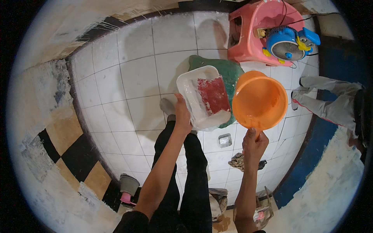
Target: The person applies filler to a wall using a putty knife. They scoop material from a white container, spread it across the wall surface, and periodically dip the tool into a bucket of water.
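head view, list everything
round plastic dipper: 1, orange, right hand
rectangular plastic tray: 1, white, left hand
flat rectangular piece: 1, red, in tray
bulky thing: 1, green, behind tray
square container: 1, silvery, floor
crumpled cloth: 1, brownish, floor
plastic stool: 1, pink, upper right
round fan: 1, blue, on stool
round container: 1, grey, lower left
another person's legs: 2, grey, right
square tiles: many, white, floor
own legs: 2, black, below
left hand, right hand: 2, bare, tray and dipper
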{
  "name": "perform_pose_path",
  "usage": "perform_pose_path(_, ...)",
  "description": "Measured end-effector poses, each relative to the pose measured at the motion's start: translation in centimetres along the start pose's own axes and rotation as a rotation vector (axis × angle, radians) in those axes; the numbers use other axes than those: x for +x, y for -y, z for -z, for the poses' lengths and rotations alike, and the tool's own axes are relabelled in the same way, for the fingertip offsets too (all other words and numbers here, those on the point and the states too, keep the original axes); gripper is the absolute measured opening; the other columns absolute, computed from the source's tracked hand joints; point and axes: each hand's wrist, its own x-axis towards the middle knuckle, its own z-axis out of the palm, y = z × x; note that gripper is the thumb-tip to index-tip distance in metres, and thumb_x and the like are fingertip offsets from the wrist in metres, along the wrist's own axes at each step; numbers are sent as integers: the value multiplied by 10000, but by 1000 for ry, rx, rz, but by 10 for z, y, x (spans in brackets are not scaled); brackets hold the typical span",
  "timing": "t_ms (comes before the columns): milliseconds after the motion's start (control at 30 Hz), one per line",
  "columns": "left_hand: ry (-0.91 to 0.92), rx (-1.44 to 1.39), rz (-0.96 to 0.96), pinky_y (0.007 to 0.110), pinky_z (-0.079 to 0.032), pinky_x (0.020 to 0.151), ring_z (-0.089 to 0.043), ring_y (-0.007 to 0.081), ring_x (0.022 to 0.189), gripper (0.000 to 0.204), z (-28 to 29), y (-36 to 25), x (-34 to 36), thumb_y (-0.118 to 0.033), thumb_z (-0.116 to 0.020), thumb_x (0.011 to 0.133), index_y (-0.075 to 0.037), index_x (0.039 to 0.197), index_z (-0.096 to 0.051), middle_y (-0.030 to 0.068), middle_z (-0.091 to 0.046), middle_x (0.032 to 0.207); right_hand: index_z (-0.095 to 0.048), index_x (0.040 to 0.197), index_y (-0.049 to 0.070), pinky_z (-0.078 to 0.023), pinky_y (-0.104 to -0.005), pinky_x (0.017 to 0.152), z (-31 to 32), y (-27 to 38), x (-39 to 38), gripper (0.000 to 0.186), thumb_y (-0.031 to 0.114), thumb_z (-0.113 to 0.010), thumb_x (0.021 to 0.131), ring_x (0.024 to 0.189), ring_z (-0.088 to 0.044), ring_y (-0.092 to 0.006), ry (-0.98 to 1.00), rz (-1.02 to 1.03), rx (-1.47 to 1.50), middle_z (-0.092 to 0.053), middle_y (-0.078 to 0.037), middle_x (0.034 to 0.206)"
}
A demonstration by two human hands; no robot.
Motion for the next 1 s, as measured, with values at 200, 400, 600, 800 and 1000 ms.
perform_pose_path(200, 114, 28, 25, 410, -401, 981, -464, 266, 1158, 782, -4, -8, -2, -678, -298, 843, -81, 1347, -304, 119, -445, 1281, -470, 682, 45, -254, -194, 396, -9, 12, -14, 377, 339, -571, 896, 431, -334, -33, -105, 99, -61, -375, 46, 504)
perform_pose_path(400, 118, 76, 22, 409, -403, 980, -456, 270, 1168, 817, -10, -19, -5, -695, -306, 827, -71, 1353, -294, 130, -438, 1289, -465, 672, 46, -235, -200, 420, -16, 15, -18, 361, 306, -591, 889, 461, -323, -26, -150, 86, -67, -372, 52, 507)
perform_pose_path(600, 76, 50, -22, 332, -474, 876, -551, 192, 1038, 776, -17, -26, -9, -656, -321, 857, 5, 1258, -389, 126, -525, 1171, -462, 666, 57, -214, -198, 427, -20, 17, -19, 349, 289, -599, 887, 460, -299, -22, -152, 132, -107, -354, 64, 508)
perform_pose_path(800, 61, 34, -25, 322, -474, 871, -554, 191, 1027, 758, -19, -30, -10, -646, -325, 864, 2, 1252, -391, 120, -533, 1154, -470, 674, 46, -213, -196, 433, -21, 22, -18, 344, 283, -597, 888, 468, -299, -19, -152, 153, -107, -353, 69, 516)
perform_pose_path(1000, 62, 12, -25, 317, -476, 855, -553, 181, 1016, 754, -15, -31, -10, -643, -344, 862, 6, 1241, -400, 114, -534, 1143, -506, 698, 32, -209, -198, 435, -27, 28, -14, 325, 275, -575, 902, 467, -308, -19, -166, 203, -121, -358, 67, 513)
